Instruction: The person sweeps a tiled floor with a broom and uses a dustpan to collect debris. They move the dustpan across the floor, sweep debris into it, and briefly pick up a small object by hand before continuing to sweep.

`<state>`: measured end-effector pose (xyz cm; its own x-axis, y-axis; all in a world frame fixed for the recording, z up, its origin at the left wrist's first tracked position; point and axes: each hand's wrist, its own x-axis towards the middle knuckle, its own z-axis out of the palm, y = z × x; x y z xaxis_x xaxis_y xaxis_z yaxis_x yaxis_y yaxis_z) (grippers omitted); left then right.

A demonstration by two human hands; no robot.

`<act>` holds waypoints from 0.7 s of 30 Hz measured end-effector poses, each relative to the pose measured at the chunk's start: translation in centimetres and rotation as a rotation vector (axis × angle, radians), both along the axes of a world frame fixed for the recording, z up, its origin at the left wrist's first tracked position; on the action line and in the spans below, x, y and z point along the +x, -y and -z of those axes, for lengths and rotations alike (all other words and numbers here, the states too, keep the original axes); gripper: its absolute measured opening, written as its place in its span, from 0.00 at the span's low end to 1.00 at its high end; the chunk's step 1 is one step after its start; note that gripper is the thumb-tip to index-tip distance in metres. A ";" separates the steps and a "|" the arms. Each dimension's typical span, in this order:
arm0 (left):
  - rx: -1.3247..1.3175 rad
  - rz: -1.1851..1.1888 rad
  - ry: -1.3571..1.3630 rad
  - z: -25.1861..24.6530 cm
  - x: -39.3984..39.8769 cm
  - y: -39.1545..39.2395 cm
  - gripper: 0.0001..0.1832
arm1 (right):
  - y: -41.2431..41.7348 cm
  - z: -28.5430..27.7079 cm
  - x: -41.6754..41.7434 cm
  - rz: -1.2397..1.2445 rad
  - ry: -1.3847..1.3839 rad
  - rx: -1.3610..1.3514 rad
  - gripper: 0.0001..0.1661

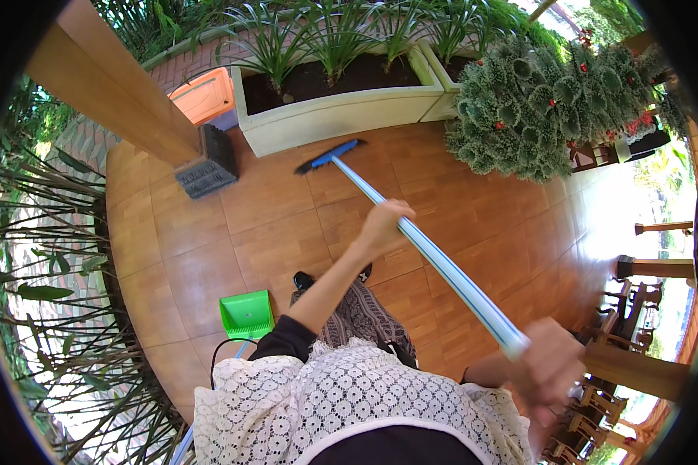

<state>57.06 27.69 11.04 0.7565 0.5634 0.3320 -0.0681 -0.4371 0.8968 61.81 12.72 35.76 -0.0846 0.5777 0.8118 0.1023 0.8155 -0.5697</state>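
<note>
A broom with a striped blue-and-white handle (459, 279) slants across the view. My left hand (387, 226) is closed around the middle of its handle. Near the handle's upper end, my right hand (547, 363) grips it, slightly blurred. The blue broom head (330, 156) with dark bristles rests on the brown tiled floor (273, 232), just in front of a pale planter. To the left of my feet, a green dustpan (247, 314) lies on the tiles, and a light blue pole runs from it past my left side.
A wooden post (128, 87) on a dark carved base stands front left, beside an orange-lidded box (205, 96). The long planter (343, 116) borders the floor ahead. A frosted decorated tree (517, 110) stands front right. Wooden chairs (593, 412) are far right; stalky plants line the left.
</note>
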 end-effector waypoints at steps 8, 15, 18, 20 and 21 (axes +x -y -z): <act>0.047 -0.001 -0.168 11.8 -2.0 -0.9 0.10 | -1.2 9.2 -3.0 0.223 -0.051 -0.309 0.13; -0.075 0.069 -0.154 6.8 -2.5 5.8 0.10 | 1.9 2.5 -0.8 -0.052 0.000 -0.361 0.17; -0.057 0.068 -0.134 4.4 -1.7 6.6 0.10 | 2.1 0.5 0.6 -0.159 -0.004 -0.287 0.20; -0.086 0.102 -0.106 2.3 0.0 6.3 0.10 | 2.9 -0.8 1.7 -0.107 -0.087 -0.165 0.20; -0.065 0.135 -0.087 0.9 1.1 6.1 0.10 | 3.5 -1.5 2.1 -0.030 -0.162 -0.060 0.19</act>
<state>58.13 21.62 10.10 0.8510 0.4732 0.2278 -0.0428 -0.3698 0.9281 63.95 9.18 37.27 0.0265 0.6250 0.7802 -0.0182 0.7806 -0.6248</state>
